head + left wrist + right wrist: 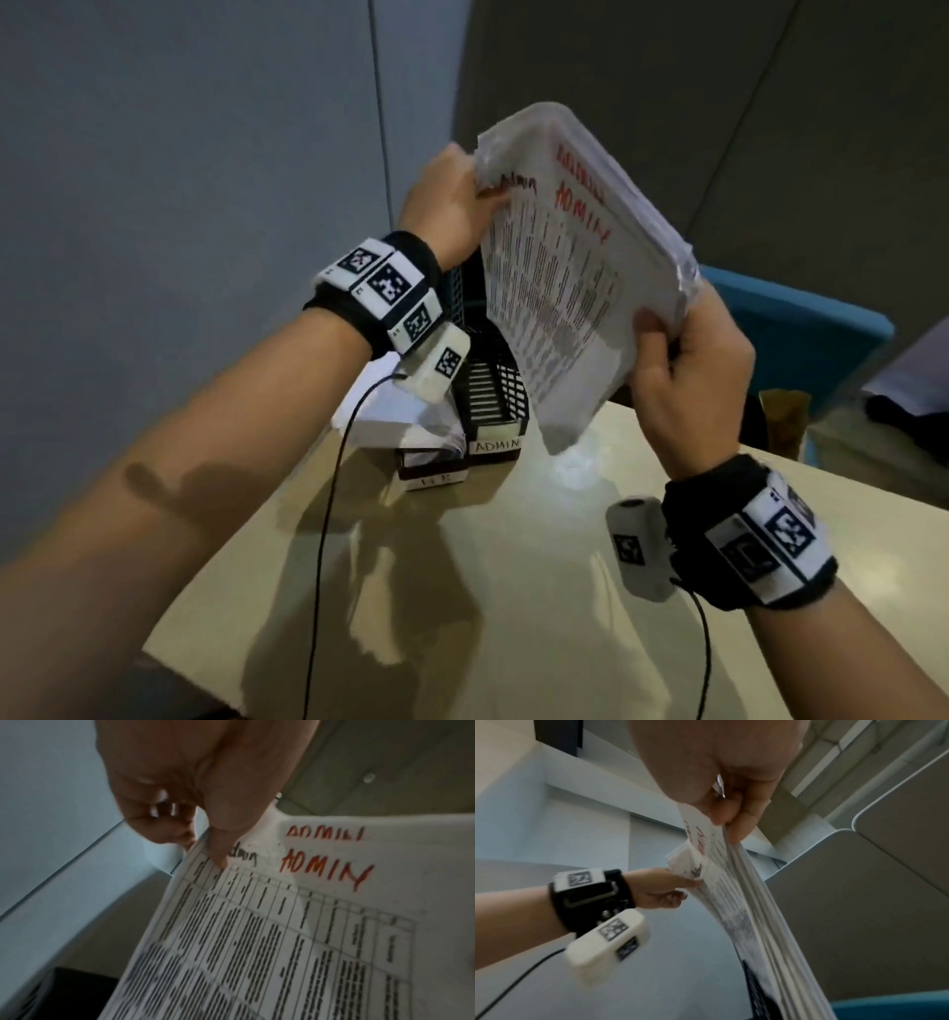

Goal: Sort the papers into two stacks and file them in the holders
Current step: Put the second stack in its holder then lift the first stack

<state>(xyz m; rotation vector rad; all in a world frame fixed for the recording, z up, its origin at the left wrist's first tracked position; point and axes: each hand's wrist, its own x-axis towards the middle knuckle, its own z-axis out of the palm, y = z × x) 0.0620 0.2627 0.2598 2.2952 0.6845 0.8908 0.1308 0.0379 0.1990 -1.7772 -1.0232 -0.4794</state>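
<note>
Grey walls stood behind our beige surface (513, 591), and a blue chair (801, 329) sat off at about 2 o'clock.

We held one thick stack of papers (575, 267) up in the air with both hands. Red letters on the top sheet said ADMIN. Our left hand (452, 205) pinched the stack's top corner at about 10 o'clock, thumb on the front and curled fingers (159, 817) behind. Our right hand (688, 375) gripped the lower edge at about 4 o'clock, with its fingers (741, 817) curled tight round all the sheets.

The stack's long side ran from 12 o'clock down to 6 o'clock, leaning a little toward us. Its bottom corner hung just above the black holder marked ADMIN (493, 406). That holder sat below the stack, at about 7 o'clock from our right hand. Its open slot ran away from us. We think the stack had to tip down and line up with that slot to slide in. Our left wrist was closer to the holder, but our right hand carried most of the weight.

We counted two holders. The second holder (434, 467) stood just beside the first, at its 8 o'clock side, and already had white papers (390, 411) in it. Its label was too blurry to read. We counted two hands and one stack still in the air.
</note>
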